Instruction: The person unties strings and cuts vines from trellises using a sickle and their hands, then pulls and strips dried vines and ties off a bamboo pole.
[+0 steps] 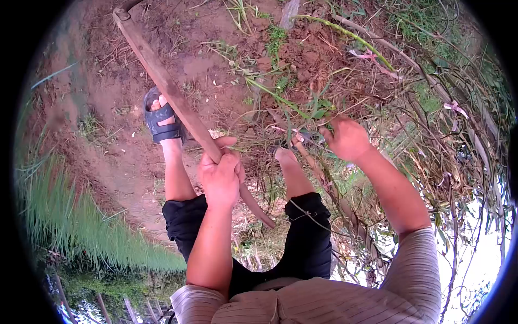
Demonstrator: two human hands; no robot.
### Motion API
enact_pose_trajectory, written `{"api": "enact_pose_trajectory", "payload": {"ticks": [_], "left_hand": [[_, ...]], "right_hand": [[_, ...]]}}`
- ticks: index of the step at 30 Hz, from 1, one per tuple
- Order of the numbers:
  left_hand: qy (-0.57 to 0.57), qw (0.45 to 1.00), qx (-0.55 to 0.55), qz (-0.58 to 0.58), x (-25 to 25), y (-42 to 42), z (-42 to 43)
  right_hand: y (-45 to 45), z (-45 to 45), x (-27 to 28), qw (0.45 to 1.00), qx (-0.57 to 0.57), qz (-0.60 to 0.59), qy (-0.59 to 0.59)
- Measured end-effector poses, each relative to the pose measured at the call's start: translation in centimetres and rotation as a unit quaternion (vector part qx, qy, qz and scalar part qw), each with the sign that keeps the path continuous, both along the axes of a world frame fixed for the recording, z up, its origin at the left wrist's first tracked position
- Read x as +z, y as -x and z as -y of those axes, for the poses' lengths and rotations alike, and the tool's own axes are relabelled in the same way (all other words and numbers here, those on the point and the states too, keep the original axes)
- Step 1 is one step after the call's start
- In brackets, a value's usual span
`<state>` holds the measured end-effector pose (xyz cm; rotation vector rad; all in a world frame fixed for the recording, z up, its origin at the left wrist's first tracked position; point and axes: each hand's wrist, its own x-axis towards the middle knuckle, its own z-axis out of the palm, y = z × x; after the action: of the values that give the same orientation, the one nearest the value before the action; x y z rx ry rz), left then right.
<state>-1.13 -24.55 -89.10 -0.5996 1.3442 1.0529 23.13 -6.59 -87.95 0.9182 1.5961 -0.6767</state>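
Observation:
My left hand (pixel 221 171) is wrapped round the long wooden handle of a hoe (pixel 162 81). The handle slants from the upper left down past my left knee, and its lower end pokes out below the hand. Dark metal shows at its upper end, where the rest of the head is cut off by the view's edge. On the right, my right hand (pixel 349 139) is closed, fingers curled at a clump of green weeds (pixel 319 110). Long grass blades stretch up and left from there. The fingertips are partly hidden.
My sandalled foot (pixel 162 117) stands on bare reddish soil (pixel 108 146) beside the handle. Twisted vines (pixel 448 108), some tied with pink ribbon (pixel 456 109), fill the right side. A brown stem (pixel 324 175) rises near my other leg. Tall grass (pixel 70 216) grows at left.

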Motion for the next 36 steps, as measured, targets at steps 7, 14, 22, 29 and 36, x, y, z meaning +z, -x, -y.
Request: {"api": "enact_pose_trajectory", "payload": {"ticks": [7,14,22,29,36], "left_hand": [[-0.017,1.0,-0.022,-0.014,0.6,0.4,-0.4],[-0.027,0.999,0.013,-0.021,1.3,1.5,-0.3],[-0.02,1.0,-0.001,-0.018,1.0,2.0,2.2],[-0.042,0.998,0.032,-0.033,1.7,3.4,1.0],[-0.102,0.992,0.042,-0.066,3.3,4.0,-2.1]], "right_hand": [[3.8,8.7,-8.8,0.959,-0.157,0.164,0.167],[0.8,11.3,-4.5,0.984,-0.157,0.085,-0.008],[-3.0,13.3,-4.9,0.984,-0.177,0.006,0.013],[-4.2,11.8,2.0,0.981,-0.18,0.07,0.008],[-10.4,5.7,18.3,0.987,-0.092,0.134,-0.003]]}}
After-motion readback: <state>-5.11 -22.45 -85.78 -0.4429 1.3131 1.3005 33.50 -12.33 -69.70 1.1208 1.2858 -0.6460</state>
